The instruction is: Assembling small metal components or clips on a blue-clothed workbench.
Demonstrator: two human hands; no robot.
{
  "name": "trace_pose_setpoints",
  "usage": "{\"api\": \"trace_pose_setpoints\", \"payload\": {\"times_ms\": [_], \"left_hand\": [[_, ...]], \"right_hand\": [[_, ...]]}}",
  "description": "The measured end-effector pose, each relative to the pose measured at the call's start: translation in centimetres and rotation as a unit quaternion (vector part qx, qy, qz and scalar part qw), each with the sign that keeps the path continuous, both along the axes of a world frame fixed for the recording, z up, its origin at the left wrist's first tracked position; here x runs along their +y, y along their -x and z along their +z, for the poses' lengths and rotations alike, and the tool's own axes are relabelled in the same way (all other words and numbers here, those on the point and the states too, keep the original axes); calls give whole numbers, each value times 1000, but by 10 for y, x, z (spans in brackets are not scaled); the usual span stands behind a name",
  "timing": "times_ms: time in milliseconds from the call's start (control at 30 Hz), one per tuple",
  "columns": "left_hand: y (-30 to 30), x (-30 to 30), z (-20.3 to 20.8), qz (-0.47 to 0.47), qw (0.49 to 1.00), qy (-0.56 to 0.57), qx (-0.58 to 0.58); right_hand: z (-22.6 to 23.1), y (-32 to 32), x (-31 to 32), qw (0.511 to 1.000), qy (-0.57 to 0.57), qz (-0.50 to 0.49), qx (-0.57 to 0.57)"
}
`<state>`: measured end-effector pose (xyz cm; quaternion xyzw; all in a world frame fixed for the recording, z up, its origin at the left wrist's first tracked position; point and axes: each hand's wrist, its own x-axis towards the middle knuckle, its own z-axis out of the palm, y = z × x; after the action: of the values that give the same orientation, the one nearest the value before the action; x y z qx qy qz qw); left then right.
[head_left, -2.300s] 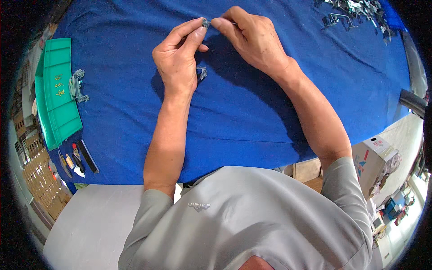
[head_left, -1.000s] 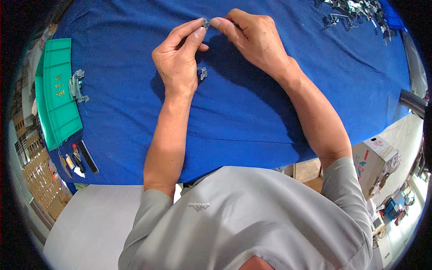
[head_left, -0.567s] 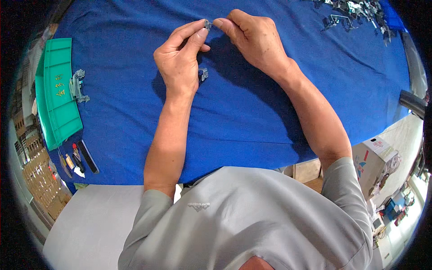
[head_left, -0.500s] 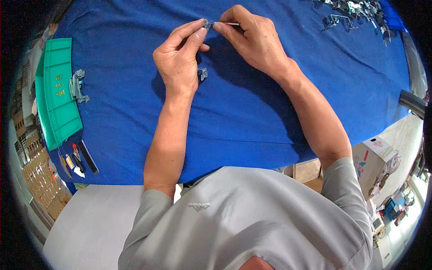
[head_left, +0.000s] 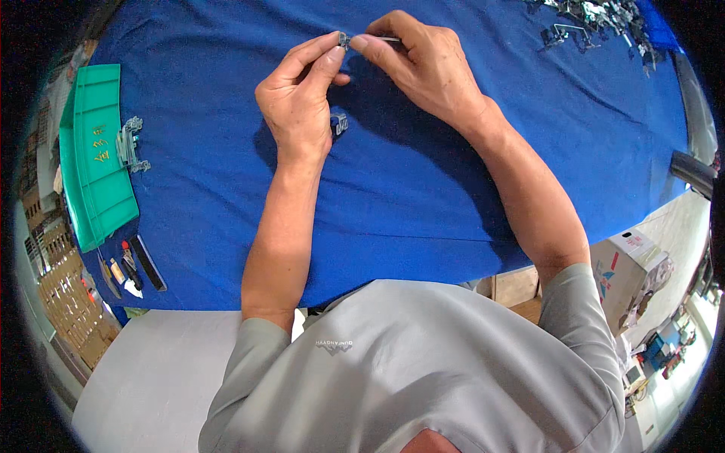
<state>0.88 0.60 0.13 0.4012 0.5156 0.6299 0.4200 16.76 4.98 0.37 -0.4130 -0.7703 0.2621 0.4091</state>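
Note:
At the far middle of the blue cloth, my left hand [head_left: 297,102] is closed, pinching a small greyish, see-through plastic piece [head_left: 343,40] between thumb and fingers. Facing it, my right hand [head_left: 432,69] is closed on a thin pale rod [head_left: 390,38], mostly hidden by the fingers; its kind I cannot make out. The right thumb tip is right beside the plastic piece. Next to my left wrist lies a clear plastic bracket [head_left: 340,124] on the cloth, partly covered by the hand.
A green plastic tray [head_left: 106,204] stands at the left, with several clear brackets [head_left: 133,145] beside it. Nearer me lie small tools [head_left: 130,264] and a dark strip [head_left: 148,263]. Black and clear parts [head_left: 604,16] are heaped at the far right. A cardboard box [head_left: 627,272] stands beyond the cloth's edge.
My right thumb and fingertips have shifted slightly left, up to the plastic piece, and less of the thin rod shows. My left hand has barely moved.

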Motion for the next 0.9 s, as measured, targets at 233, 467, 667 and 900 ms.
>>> {"api": "trace_pose_setpoints", "payload": {"times_ms": [233,467,667,900], "left_hand": [[0,-2,3,1,999,24,22],[0,0,-2,-5,1000,-6,-7],[2,-1,0,4,1000,9,-13],[-1,0,-1,-9,1000,5,17]], "right_hand": [[5,1,-2,1000,-12,0,7],[0,0,-1,999,-12,23,26],[0,0,-3,999,-10,-14,-44],[2,2,-5,999,-35,8,7]]}}
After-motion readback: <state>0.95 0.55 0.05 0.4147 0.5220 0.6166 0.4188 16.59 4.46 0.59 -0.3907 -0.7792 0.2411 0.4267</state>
